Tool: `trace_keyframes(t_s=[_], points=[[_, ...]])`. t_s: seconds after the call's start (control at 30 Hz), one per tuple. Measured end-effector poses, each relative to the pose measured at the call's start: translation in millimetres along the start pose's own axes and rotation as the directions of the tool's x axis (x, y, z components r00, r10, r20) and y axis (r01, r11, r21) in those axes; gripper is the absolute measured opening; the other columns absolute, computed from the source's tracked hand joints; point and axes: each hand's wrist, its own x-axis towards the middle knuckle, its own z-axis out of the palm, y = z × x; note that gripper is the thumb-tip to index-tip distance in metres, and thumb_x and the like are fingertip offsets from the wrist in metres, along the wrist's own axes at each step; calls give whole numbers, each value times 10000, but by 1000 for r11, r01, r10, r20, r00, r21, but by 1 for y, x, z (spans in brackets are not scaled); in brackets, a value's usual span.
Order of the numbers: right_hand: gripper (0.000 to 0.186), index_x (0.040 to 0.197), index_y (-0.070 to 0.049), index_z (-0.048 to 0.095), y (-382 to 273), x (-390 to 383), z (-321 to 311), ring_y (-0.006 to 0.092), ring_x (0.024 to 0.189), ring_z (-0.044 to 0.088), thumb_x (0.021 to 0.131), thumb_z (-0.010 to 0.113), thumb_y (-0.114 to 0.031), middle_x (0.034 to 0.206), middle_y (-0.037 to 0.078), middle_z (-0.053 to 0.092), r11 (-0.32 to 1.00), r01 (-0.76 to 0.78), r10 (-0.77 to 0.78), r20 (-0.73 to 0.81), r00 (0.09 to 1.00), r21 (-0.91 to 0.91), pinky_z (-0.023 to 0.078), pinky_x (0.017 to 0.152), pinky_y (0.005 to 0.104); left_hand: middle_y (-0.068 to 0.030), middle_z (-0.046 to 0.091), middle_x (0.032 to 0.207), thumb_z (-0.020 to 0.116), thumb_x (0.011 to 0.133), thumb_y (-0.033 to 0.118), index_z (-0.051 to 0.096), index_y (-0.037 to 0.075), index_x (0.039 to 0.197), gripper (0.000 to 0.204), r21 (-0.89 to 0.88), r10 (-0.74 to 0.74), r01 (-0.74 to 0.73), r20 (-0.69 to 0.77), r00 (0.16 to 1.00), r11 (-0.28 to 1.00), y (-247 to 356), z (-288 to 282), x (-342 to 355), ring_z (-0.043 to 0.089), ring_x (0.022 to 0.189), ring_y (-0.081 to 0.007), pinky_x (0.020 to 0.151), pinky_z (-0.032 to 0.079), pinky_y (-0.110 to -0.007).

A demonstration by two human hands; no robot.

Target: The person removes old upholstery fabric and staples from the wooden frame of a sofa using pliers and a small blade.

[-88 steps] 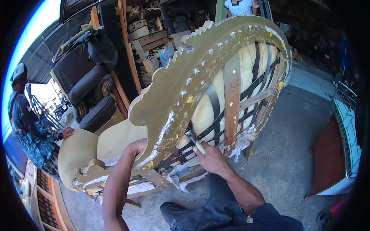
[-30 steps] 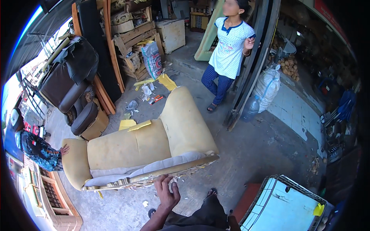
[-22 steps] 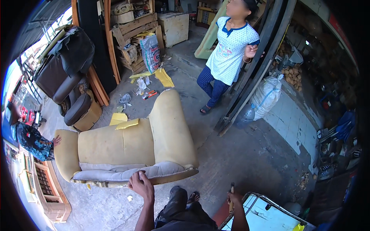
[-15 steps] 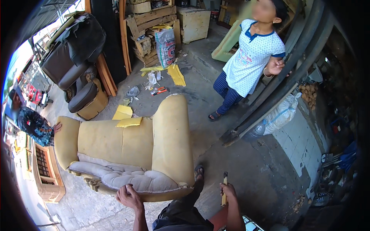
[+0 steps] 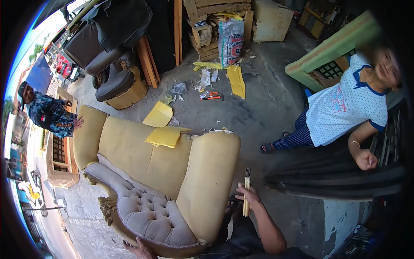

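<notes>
A sofa (image 5: 144,144) with worn beige panels, a tufted grey padded section (image 5: 151,213) and carved wooden trim (image 5: 108,207) lies before me. My left hand (image 5: 140,249) is at its near lower edge, fingers curled against the frame and partly hidden. In my right hand (image 5: 251,197), beside the sofa's right end, is a pair of pliers (image 5: 246,194) with pale handles and a dark head pointing up. Two yellow foam sheets (image 5: 164,136) lie by the sofa's far edge, one overlapping it.
At the left, a person in camouflage (image 5: 49,110) touches the sofa's far left end. Another person in a white patterned top (image 5: 340,105) stands at the right, near dark long bars (image 5: 327,183). Orange-handled pliers (image 5: 212,96), scraps and a sack (image 5: 231,43) are on the floor.
The sofa has swung in view, showing more tufting. My left hand has gone lower along its edge; my right hand has risen with the pliers. The person at right has moved rightward in view.
</notes>
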Motion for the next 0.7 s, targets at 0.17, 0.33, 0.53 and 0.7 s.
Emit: trace_keyframes(t_s=[0.17,0.33,0.53,0.7], points=[[533,1253,-98,553,-33,115,29,154,1032,591,866,811,-358,1155,29,610,995,13,-17,-37,999,-97,540,781,359,-237,510,1426,662,933,417,471,11,1426,667,-248,-499,573,305,811,781,15,2,-1,490,1302,-387,1057,406,-555],[690,1346,-36,472,-75,109,80,238,1125,574,828,838,-307,1250,115,579,920,129,-164,-64,984,-370,491,967,405,-267,482,1466,591,965,466,504,-3,1424,662,-97,-761,824,335,555,558,82,2,3,463,1342,-417,1036,451,-591],[663,1382,-12,458,-123,97,81,248,1165,563,872,798,-265,1276,129,584,918,13,3,41,999,-396,453,1007,394,-263,456,1488,575,968,478,482,-1,1443,681,-115,-845,875,225,485,471,167,73,6,447,1357,-420,1055,441,-586],[606,1341,-2,485,-189,149,93,265,1124,586,906,753,-328,1233,145,607,866,-26,154,216,964,-500,467,983,404,-260,434,1506,562,970,489,463,0,1458,697,-123,-876,899,204,438,420,216,123,15,434,1369,-423,1071,433,-582]])
